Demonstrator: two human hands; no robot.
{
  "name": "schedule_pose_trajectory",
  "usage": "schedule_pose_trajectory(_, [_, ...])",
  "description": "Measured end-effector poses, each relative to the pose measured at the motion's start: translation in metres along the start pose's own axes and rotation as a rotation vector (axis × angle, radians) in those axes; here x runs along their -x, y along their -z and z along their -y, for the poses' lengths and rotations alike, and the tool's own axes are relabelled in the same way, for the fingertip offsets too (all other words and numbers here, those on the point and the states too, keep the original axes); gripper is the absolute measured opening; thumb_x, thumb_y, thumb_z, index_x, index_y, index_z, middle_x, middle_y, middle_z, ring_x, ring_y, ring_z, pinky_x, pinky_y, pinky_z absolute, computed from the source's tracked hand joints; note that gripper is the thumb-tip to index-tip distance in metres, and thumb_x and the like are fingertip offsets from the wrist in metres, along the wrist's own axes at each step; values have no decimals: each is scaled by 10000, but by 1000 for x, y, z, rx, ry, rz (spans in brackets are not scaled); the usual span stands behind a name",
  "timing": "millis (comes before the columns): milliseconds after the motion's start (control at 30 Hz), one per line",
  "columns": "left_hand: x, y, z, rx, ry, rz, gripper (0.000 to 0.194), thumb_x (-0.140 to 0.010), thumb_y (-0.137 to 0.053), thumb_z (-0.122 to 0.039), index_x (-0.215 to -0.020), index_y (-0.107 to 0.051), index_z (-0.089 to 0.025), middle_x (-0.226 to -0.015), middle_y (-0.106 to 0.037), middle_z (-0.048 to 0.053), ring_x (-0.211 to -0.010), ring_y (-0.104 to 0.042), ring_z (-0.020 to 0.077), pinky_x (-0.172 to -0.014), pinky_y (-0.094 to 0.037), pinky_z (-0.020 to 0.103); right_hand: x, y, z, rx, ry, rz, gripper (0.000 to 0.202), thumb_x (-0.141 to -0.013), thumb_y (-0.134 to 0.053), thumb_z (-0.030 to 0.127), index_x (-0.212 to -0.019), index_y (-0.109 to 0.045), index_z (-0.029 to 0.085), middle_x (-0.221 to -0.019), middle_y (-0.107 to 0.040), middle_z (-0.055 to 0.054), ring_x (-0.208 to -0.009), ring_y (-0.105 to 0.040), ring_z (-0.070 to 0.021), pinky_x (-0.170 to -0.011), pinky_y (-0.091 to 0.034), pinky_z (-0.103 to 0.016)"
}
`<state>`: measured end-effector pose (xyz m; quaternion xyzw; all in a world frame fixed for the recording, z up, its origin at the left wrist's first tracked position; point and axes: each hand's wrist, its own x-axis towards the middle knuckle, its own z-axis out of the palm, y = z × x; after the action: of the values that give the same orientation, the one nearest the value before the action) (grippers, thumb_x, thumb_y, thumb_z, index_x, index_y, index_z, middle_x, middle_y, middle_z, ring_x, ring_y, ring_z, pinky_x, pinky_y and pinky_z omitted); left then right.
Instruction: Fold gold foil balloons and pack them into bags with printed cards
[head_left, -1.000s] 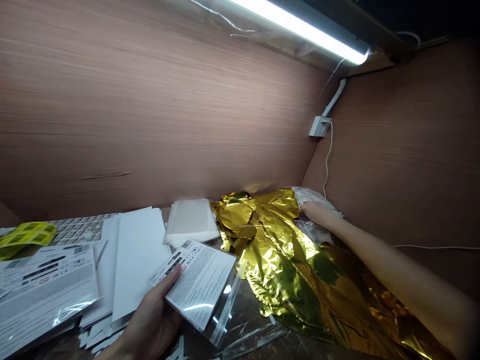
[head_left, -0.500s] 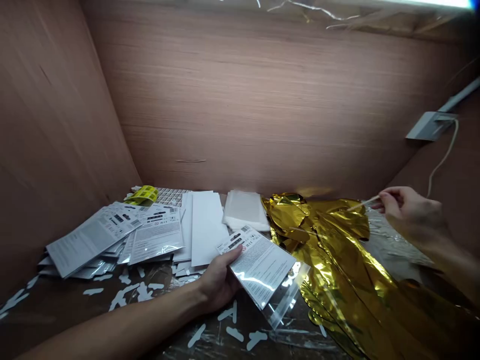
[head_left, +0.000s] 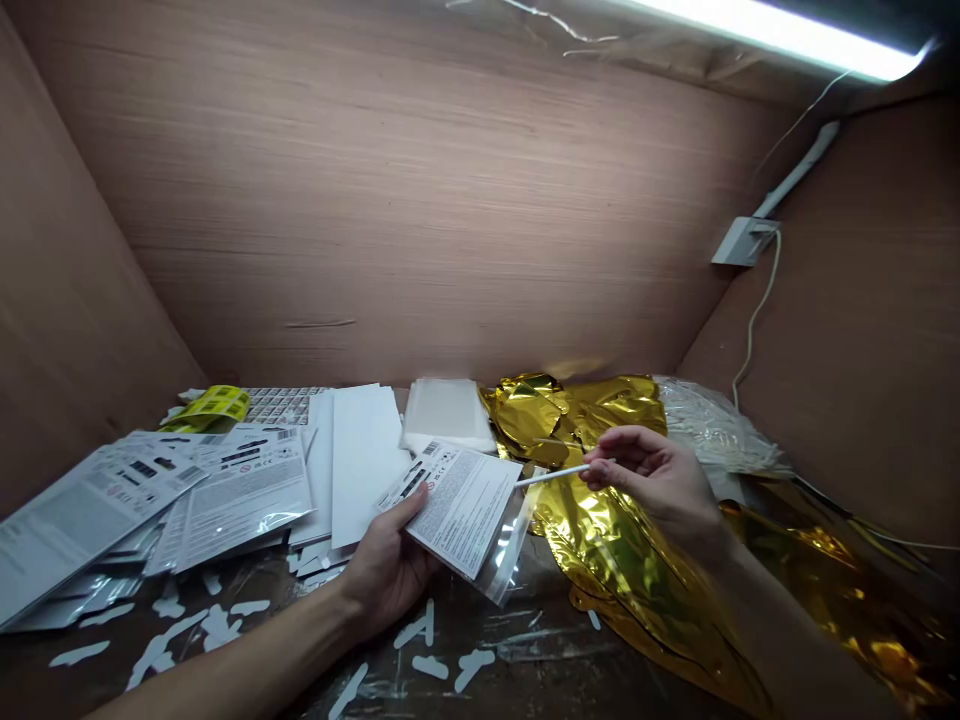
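Observation:
My left hand [head_left: 386, 575] is closed on a clear plastic packet [head_left: 463, 512] with a printed white card inside, thumb on top near the hang-hole end. The packet's clear mouth end points to the lower right. A thin white straw [head_left: 551, 476] is pinched between the thumb and fingers of my right hand [head_left: 660, 490]. Its far tip is at the card's right edge, by the mouth of the packet; I cannot tell whether it is inside. Gold foil balloons [head_left: 615, 560] lie flat beneath and beside my right hand.
Several filled packets [head_left: 240, 500] are piled at left, by a yellow label strip [head_left: 217, 402]. White cards [head_left: 367, 455] and clear bags [head_left: 448, 412] lie behind. More white straws [head_left: 720, 425] are in plastic at back right. White offcuts [head_left: 80, 653] litter the table. A socket [head_left: 746, 241] hangs on the right wall.
My right hand has brought the straw leftward, from over the foil at right to the edge of the packet. My left hand keeps its hold. The view has turned right.

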<state>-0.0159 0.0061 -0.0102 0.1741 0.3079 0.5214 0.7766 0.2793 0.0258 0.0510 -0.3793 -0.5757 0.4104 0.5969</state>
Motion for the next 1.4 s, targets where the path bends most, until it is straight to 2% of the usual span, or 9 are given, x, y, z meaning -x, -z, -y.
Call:
schedule_pose_trajectory(233, [-2, -1, 1, -31, 5, -43, 395, -963, -639, -241, -1299, -616, -35, -1327, -664, 220, -1190, -676, 316, -1032, -579, 419, 8, 3, -9, 60, 32, -23, 311, -712, -906, 291, -927, -709, 184, -831, -768, -68, -737, -761, -216, -680, -680, -319])
schedule_pose_trajectory(400, [-1, -2, -1, -28, 21, -63, 378, -964, -632, -224, -1291, -625, -35, -1305, -678, 217, -1192, -675, 316, -1039, -574, 420, 9, 10, -6, 84, 45, 18, 266, -730, -891, 256, -912, -709, 190, -809, -765, -60, -704, -755, -201, -648, -677, -291])
schedule_pose_trajectory(533, [0, -3, 0, -27, 31, -82, 374, -964, -635, -234, -1282, -634, -37, -1283, -689, 220, -1174, -685, 320, -1025, -582, 421, 11, 8, -5, 89, 41, 44, 243, -752, -877, 250, -925, -714, 197, -822, -767, -63, -728, -758, -201, -671, -679, -290])
schedule_pose_trajectory(767, [0, -6, 2, -40, 42, -70, 370, -975, -611, -223, -1288, -630, -25, -1336, -658, 220, -1208, -665, 321, -1045, -569, 424, 13, 8, -11, 137, 56, -4, 251, -743, -884, 252, -927, -721, 199, -824, -769, -63, -735, -760, -207, -674, -680, -296])
schedule_pose_trajectory(867, [-1, -5, 2, -54, 31, -77, 368, -970, -621, -225, -1291, -634, -45, -1339, -661, 206, -1197, -671, 315, -1022, -585, 424, 14, 9, -12, 207, 152, -91, 208, -777, -858, 257, -934, -731, 210, -849, -775, -64, -738, -761, -218, -699, -686, -346])
schedule_pose_trajectory(967, [-1, -2, 2, -58, 26, -63, 348, -953, -648, -221, -1258, -656, -55, -1300, -685, 200, -1130, -705, 299, -996, -600, 410, 19, 5, -11, 371, 302, -200, 141, -813, -824, 246, -932, -750, 225, -896, -780, -69, -773, -760, -232, -733, -680, -393])
schedule_pose_trajectory(1167, [5, 0, 7, -122, 72, 32, 285, -921, -683, -204, -1150, -693, -34, -1059, -758, 210, -929, -755, 308, -793, -657, 423, 43, -18, -27, 555, 457, -286, 147, -829, -797, 204, -946, -758, 283, -993, -782, -50, -896, -761, -296, -886, -640, -506])
schedule_pose_trajectory(1267, [9, -1, 8, -149, 93, 59, 248, -923, -676, -193, -1103, -711, -26, -1016, -763, 214, -907, -756, 309, -782, -651, 415, 51, -22, -33, 629, 476, -180, 226, -844, -766, 153, -1012, -759, 304, -1061, -779, -29, -949, -760, -294, -906, -641, -479])
schedule_pose_trajectory(1400, [8, 0, 6, -136, 96, 53, 224, -930, -672, -203, -1066, -729, -34, -976, -770, 188, -867, -754, 260, -800, -640, 360, 38, -6, -24, 649, 468, 178, 384, -902, -686, 110, -1211, -724, 335, -1169, -754, 1, -1022, -751, -238, -903, -648, -380])
